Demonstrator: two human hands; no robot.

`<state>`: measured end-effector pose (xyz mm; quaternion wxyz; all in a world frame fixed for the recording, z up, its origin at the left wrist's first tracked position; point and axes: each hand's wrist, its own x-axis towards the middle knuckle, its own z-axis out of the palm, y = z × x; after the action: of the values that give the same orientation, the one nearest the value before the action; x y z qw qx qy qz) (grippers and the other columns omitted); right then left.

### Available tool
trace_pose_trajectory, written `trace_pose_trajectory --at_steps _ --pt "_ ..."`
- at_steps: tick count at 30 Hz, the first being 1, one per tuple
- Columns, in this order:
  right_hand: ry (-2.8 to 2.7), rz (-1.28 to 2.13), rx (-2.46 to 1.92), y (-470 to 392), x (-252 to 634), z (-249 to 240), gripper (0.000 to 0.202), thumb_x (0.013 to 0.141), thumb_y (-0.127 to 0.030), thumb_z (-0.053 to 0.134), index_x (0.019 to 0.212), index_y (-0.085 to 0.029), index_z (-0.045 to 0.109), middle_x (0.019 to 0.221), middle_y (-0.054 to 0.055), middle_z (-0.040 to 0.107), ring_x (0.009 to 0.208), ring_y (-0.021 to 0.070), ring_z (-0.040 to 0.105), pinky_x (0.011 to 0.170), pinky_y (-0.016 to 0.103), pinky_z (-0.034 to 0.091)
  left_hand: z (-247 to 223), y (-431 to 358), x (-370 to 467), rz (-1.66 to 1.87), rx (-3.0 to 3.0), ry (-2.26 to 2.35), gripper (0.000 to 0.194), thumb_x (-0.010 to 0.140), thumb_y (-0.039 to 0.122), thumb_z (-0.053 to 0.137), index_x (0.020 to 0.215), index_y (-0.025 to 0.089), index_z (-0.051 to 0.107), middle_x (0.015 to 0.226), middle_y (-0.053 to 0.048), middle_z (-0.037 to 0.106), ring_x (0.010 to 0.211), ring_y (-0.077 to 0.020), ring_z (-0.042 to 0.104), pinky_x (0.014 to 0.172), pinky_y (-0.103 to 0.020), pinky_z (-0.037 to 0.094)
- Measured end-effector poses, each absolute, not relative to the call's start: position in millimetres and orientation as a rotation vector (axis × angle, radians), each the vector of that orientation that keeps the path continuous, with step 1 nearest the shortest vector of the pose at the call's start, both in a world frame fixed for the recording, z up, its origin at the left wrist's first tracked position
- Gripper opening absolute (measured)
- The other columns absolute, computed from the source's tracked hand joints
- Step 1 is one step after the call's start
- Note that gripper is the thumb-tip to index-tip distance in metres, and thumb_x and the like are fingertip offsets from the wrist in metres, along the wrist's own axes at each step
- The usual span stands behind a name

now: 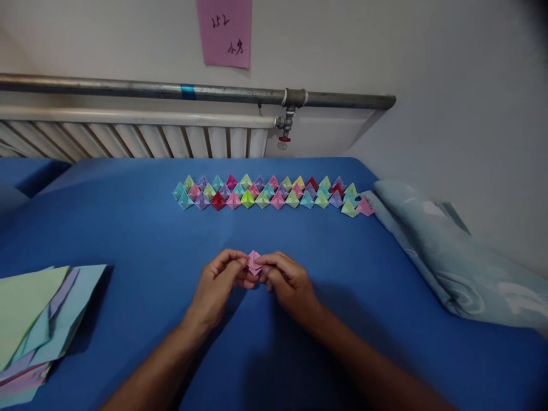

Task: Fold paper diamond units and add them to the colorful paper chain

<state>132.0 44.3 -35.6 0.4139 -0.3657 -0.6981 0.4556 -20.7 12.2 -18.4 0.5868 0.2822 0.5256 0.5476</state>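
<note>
Between my two hands, over the blue surface (pixel 158 251), is a small pink folded paper piece (pixel 254 262) with a diamond outline. My left hand (pixel 222 279) pinches its left side between thumb and fingers. On the other side my right hand (pixel 289 279) grips it, with the index finger lying across its front. The undersides of the fingers are partly hidden. Beyond the hands, rows of small folded paper pieces (pixel 247 198) in many colours stand side by side.
Loose coloured paper sheets (pixel 34 308) are stacked at the left. A folded pale blue-green blanket (pixel 449 257) lies along the right edge. Behind the surface are a white radiator (pixel 162 140), a metal pipe (pixel 128 87) and a valve with a red handle (pixel 284 138). A pink note (pixel 225 34) hangs on the wall.
</note>
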Motion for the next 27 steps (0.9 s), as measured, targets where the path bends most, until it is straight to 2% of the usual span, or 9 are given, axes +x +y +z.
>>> trace_pose_trajectory --at_steps 5,8,11,15,17,19,21,27 --pt "-1.662 1.294 -0.913 41.8 130.2 -33.9 0.017 0.086 -0.026 0.052 0.097 -0.021 0.064 0.081 0.001 0.062 0.06 0.0095 0.056 0.054 0.022 0.046 -17.9 11.7 -21.2 1.284 0.656 1.185 0.024 0.063 0.025 0.077 0.081 0.016 0.063 0.067 -0.001 0.07 0.059 -0.0124 0.065 0.061 -0.025 0.053" --pt "-1.398 1.524 -0.997 42.8 125.5 -31.7 0.024 0.08 -0.035 0.06 0.099 -0.022 0.056 0.08 0.0 0.062 0.06 0.011 0.057 0.049 0.022 0.045 -17.7 11.1 -20.4 1.295 0.679 1.183 0.026 0.062 0.023 0.077 0.082 0.017 0.062 0.066 0.001 0.069 0.057 -0.0116 0.064 0.06 -0.025 0.051" --pt "-1.344 1.681 -1.132 45.9 123.9 -28.1 0.022 0.077 -0.039 0.062 0.087 -0.02 0.056 0.068 -0.003 0.058 0.051 0.0088 0.05 0.044 0.02 0.038 -17.9 11.2 -19.4 1.301 0.712 1.196 0.028 0.062 0.024 0.077 0.083 0.017 0.061 0.066 0.002 0.067 0.056 -0.0109 0.063 0.06 -0.025 0.05" --pt "-1.44 1.653 -1.234 47.4 126.5 -23.8 0.023 0.081 -0.037 0.057 0.067 -0.019 0.054 0.055 -0.006 0.049 0.046 0.0064 0.041 0.046 0.02 0.032 -18.6 12.0 -19.0 1.289 0.742 1.235 0.037 0.059 0.026 0.079 0.09 0.019 0.059 0.066 0.005 0.065 0.057 -0.0108 0.062 0.06 -0.026 0.05" --pt "-1.455 1.608 -1.235 46.4 127.5 -23.2 0.022 0.082 -0.035 0.056 0.067 -0.019 0.054 0.055 -0.006 0.049 0.048 0.007 0.042 0.047 0.02 0.032 -19.1 12.2 -19.6 1.223 0.787 1.252 0.035 0.059 0.027 0.079 0.087 0.018 0.06 0.063 0.005 0.064 0.057 -0.0106 0.06 0.06 -0.025 0.048" --pt "-1.471 1.572 -1.227 44.9 127.7 -23.5 0.021 0.081 -0.033 0.056 0.066 -0.02 0.054 0.056 -0.006 0.05 0.05 0.0076 0.043 0.048 0.021 0.033 -19.6 12.4 -20.5 1.116 0.84 1.256 0.027 0.062 0.032 0.078 0.075 0.016 0.061 0.06 0.002 0.064 0.057 -0.0101 0.059 0.059 -0.024 0.046" --pt "-1.48 1.547 -1.209 43.6 127.7 -24.2 0.021 0.082 -0.034 0.055 0.066 -0.02 0.053 0.057 -0.005 0.05 0.051 0.0078 0.043 0.049 0.021 0.034 -19.8 12.3 -21.1 1.039 0.85 1.256 0.028 0.065 0.037 0.077 0.064 0.015 0.059 0.059 -0.001 0.065 0.056 -0.0102 0.058 0.059 -0.024 0.046" --pt "-1.442 1.592 -1.15 43.2 127.3 -24.9 0.024 0.082 -0.037 0.055 0.067 -0.019 0.053 0.058 -0.005 0.051 0.051 0.0073 0.044 0.051 0.021 0.036 -21.2 11.4 -20.9 1.041 0.756 1.184 0.032 0.067 0.042 0.076 0.063 0.016 0.058 0.057 -0.002 0.066 0.053 -0.0114 0.06 0.058 -0.025 0.046"
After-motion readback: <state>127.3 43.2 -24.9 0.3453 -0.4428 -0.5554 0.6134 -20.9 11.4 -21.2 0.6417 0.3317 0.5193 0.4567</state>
